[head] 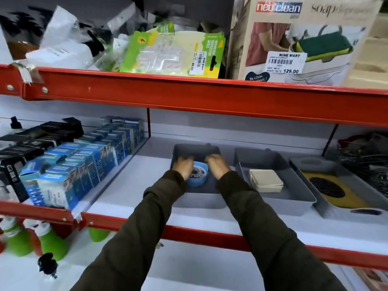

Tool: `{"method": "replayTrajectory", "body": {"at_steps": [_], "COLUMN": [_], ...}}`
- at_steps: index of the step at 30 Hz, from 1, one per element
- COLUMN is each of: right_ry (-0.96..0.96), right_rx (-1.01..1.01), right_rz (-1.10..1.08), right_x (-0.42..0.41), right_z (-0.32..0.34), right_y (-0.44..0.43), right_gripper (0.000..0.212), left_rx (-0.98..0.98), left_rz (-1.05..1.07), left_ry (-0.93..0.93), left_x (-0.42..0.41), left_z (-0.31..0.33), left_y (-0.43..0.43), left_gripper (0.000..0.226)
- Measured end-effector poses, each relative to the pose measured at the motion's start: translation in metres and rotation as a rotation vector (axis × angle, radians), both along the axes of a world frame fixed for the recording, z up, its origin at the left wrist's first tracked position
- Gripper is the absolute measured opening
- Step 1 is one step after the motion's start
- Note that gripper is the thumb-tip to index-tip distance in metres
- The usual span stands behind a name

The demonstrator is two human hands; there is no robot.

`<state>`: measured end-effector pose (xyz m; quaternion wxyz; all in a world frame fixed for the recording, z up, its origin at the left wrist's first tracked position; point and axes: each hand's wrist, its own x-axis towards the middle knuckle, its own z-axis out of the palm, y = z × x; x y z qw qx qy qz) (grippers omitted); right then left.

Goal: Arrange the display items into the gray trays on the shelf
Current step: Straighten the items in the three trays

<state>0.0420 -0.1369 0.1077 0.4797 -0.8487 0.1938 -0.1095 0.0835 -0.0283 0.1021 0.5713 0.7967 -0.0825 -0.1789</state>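
Both hands are motion-blurred inside the leftmost gray tray [196,151] on the middle shelf [130,194]. The left hand [183,165] and right hand [216,165] sit on either side of a small blue bowl [197,178] with a speckled insert, touching its rim; the fingers curl down and away from the camera, so whether either hand is actually clamped on the bowl cannot be told. Dark olive sleeves [270,238] cover both forearms and hide the tray's front corners.

The middle gray tray [273,159] holds a cream lidded box [266,180]. The right gray tray [327,208] holds a yellow item with a black mesh oval [326,187]; its type is unclear. Wire goods [369,164] at far right are cut off by the frame edge.

Legible writing: the soap dispenser box [298,38] on the upper shelf reads "neo clean", with a "NINE MART" sticker priced 129.00. The green blister pack [172,53] beside it carries a NINE MART label, 89.00. Print on the blue cartons [84,164] and black cartons [31,141] at left is unreadable. Green bottles [19,240] below are blurred.
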Motion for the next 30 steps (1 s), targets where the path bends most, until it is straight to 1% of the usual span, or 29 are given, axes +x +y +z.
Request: {"method": "replayTrajectory", "body": {"at_steps": [1, 2, 3, 4, 5, 7, 10, 11, 12, 13, 14, 15, 17, 19, 21, 22, 25, 28, 30], "right_ry": [-0.017, -0.032, -0.052, -0.062, -0.06, -0.068, -0.067, -0.085, -0.114, -0.161, -0.215, -0.25, -0.271, -0.194, -0.036, 0.059, 0.248, 0.308, 0.285], "right_rx": [0.2, 0.415, 0.583, 0.69, 0.743, 0.778, 0.828, 0.784, 0.695, 0.582, 0.464, 0.354, 0.134, -0.105, -0.311, -0.397, -0.519, -0.593, -0.498], "right_rz": [-0.039, -0.085, -0.122, -0.135, -0.132, -0.135, -0.131, -0.126, -0.132, -0.144, -0.152, -0.152, -0.14, -0.189, -0.233, -0.229, -0.2, -0.103, -0.079], "right_x": [0.0, 0.0, 0.0, -0.001, -0.002, -0.001, -0.003, -0.002, -0.001, -0.001, -0.007, -0.014, -0.036, -0.063, -0.084, -0.09, -0.099, -0.099, -0.1], "right_z": [0.003, 0.004, 0.005, 0.004, 0.003, 0.0, 0.001, 0.002, 0.005, 0.009, 0.014, 0.02, 0.024, 0.02, 0.013, 0.008, -0.008, -0.026, -0.035], "right_y": [0.002, 0.006, 0.007, 0.008, 0.008, 0.004, 0.002, -0.002, -0.007, -0.016, -0.026, -0.037, -0.064, -0.096, -0.126, -0.137, -0.161, -0.173, -0.176], "right_gripper": [0.027, 0.023, 0.021, 0.02, 0.017, 0.013, 0.014, 0.018, 0.029, 0.036, 0.039, 0.041, 0.043, 0.044, 0.043, 0.043, 0.038, 0.032, 0.024], "left_rx": [-0.194, -0.344, -0.434, -0.474, -0.49, -0.471, -0.389, -0.338, -0.261, -0.155, -0.05, 0.002, -0.024, -0.005, 0.136, 0.237, 0.52, 0.715, 0.797], "left_rz": [0.01, 0.029, 0.043, 0.054, 0.066, 0.093, 0.109, 0.087, 0.06, 0.043, 0.034, 0.019, -0.055, -0.155, -0.277, -0.334, -0.484, -0.504, -0.477], "left_ry": [0.147, 0.248, 0.307, 0.333, 0.34, 0.327, 0.305, 0.26, 0.195, 0.112, -0.006, -0.124, -0.27, -0.363, -0.471, -0.521, -0.614, -0.623, -0.585], "left_x": [0.0, 0.001, 0.002, 0.003, 0.004, 0.007, 0.01, 0.01, 0.011, 0.01, 0.006, 0.001, -0.013, -0.03, -0.048, -0.057, -0.082, -0.1, -0.107], "left_z": [0.003, 0.004, 0.004, 0.003, 0.001, -0.002, 0.0, 0.0, -0.001, -0.001, 0.001, 0.004, 0.009, 0.014, 0.016, 0.015, 0.013, 0.008, 0.005], "left_y": [0.0, 0.0, 0.001, 0.002, 0.004, 0.006, 0.007, 0.004, 0.0, -0.003, -0.009, -0.015, -0.032, -0.057, -0.084, -0.097, -0.132, -0.159, -0.169], "left_gripper": [0.047, 0.047, 0.047, 0.048, 0.048, 0.046, 0.042, 0.044, 0.049, 0.055, 0.057, 0.056, 0.052, 0.049, 0.048, 0.049, 0.052, 0.047, 0.044]}}
